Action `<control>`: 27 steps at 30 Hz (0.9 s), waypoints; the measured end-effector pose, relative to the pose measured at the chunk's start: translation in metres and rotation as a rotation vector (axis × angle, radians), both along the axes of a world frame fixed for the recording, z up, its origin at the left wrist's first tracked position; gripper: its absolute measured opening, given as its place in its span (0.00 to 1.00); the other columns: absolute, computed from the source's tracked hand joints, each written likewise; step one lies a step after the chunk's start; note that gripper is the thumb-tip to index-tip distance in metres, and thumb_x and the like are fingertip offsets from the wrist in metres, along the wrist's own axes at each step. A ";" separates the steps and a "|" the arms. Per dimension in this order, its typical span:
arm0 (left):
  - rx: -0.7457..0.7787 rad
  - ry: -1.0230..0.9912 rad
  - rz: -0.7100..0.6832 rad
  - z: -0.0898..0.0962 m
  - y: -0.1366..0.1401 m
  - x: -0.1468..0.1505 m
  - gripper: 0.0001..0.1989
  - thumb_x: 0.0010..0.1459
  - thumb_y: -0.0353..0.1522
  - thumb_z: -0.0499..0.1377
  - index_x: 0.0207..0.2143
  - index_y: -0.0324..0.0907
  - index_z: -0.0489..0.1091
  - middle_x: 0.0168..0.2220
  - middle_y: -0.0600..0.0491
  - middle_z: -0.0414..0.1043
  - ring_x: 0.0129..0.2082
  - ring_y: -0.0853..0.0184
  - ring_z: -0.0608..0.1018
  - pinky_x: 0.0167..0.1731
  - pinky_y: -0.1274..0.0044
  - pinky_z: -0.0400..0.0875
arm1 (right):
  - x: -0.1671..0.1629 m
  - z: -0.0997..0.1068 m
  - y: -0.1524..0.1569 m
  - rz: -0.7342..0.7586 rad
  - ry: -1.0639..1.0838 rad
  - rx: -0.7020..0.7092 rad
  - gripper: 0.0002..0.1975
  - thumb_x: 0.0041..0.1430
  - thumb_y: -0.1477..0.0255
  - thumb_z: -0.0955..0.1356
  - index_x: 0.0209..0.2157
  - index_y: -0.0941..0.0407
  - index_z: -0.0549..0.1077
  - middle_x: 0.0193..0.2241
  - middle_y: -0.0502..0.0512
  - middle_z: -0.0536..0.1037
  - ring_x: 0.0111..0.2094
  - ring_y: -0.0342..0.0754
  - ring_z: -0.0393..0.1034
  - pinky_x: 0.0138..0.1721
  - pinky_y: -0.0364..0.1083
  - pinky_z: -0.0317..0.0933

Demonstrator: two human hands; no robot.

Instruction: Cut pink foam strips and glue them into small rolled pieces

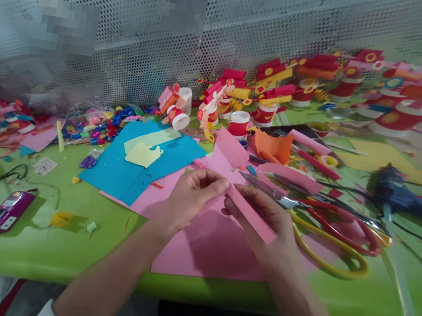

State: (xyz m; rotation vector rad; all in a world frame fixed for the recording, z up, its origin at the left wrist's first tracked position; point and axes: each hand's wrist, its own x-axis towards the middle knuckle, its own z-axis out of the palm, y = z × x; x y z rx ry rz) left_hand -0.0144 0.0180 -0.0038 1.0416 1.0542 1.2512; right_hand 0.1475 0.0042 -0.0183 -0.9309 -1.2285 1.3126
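Pink paper strip [252, 216]: being held above the pink paper sheet [194, 257], at the front of the bench [75, 265].
Left hand [199, 191]: the strip's near-left end is being pinched between thumb and fingers.
Right hand [272, 217]: closed loosely, the strip's length being supported along its fingers.
Handling: very little weight is likely being carried; the paper is probably thin, easily creased and only lightly slippery.
Hold: the strip is best being taken by its ends or edges, without the middle being squeezed.
Right side: space is being taken up by scissors [337, 271] with red and yellow handles, close to the right hand, and by a glue gun [397, 193] farther off.
Left side: blue paper [109, 162] is being overlapped by pale yellow scraps [144, 155].
Back: the bench is being crowded by decorated paper cups [239, 124].
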 end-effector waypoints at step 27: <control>0.107 0.211 -0.075 0.014 -0.006 -0.002 0.09 0.58 0.37 0.69 0.34 0.40 0.80 0.33 0.50 0.80 0.34 0.67 0.79 0.38 0.76 0.73 | 0.005 0.001 0.006 -0.191 -0.280 0.098 0.09 0.58 0.60 0.75 0.34 0.51 0.83 0.32 0.52 0.84 0.35 0.51 0.78 0.36 0.49 0.71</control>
